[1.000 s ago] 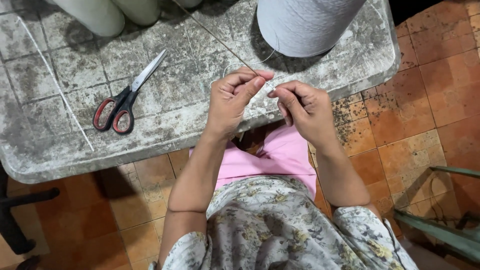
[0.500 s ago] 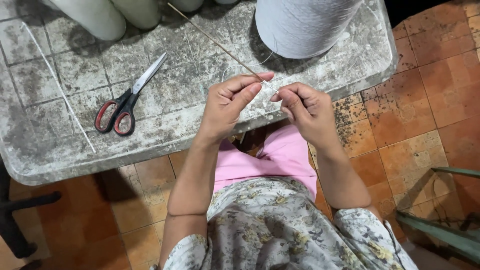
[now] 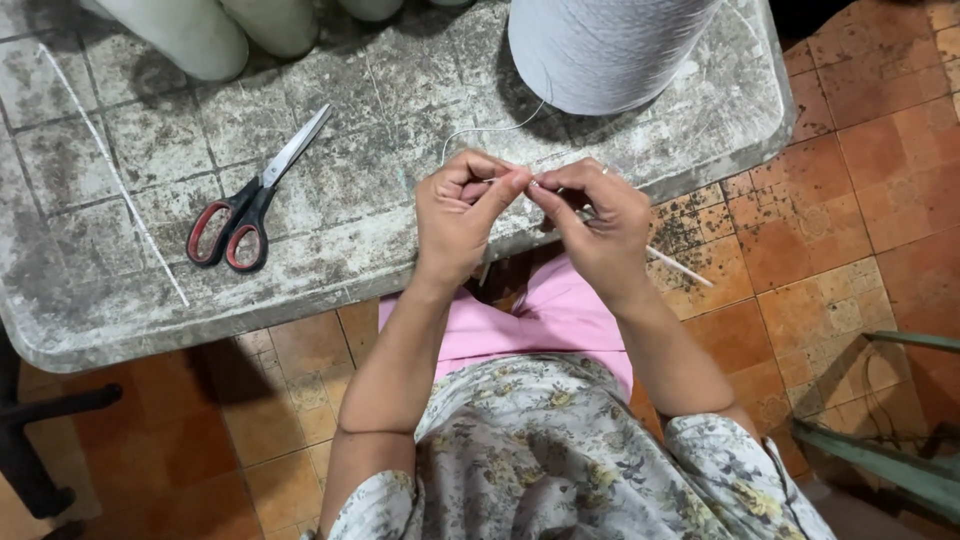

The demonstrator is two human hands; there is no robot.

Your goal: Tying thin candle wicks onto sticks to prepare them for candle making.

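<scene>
White thread (image 3: 480, 132) loops from the big yarn cone (image 3: 610, 45) at twelve o'clock down to the two hands, which meet above the table's near edge. Left hand (image 3: 460, 215) and right hand (image 3: 595, 225) each pinch it between thumb and forefinger; the right also holds a thin white stick (image 3: 680, 268). Thread this light and limp looks best gripped near its end. Red-handled scissors (image 3: 250, 205) lie at nine o'clock on the worn grey table (image 3: 120, 310).

Left hand: your left hand (image 3: 462, 215) pinches the white thread (image 3: 480, 133) at frame centre.
Right hand: your right hand (image 3: 598, 222) pinches beside it, fingertips touching.
Cone: grey yarn cone (image 3: 607, 45), upper right.
Scissors: red-handled scissors (image 3: 250, 195), left on table (image 3: 90, 330).
</scene>
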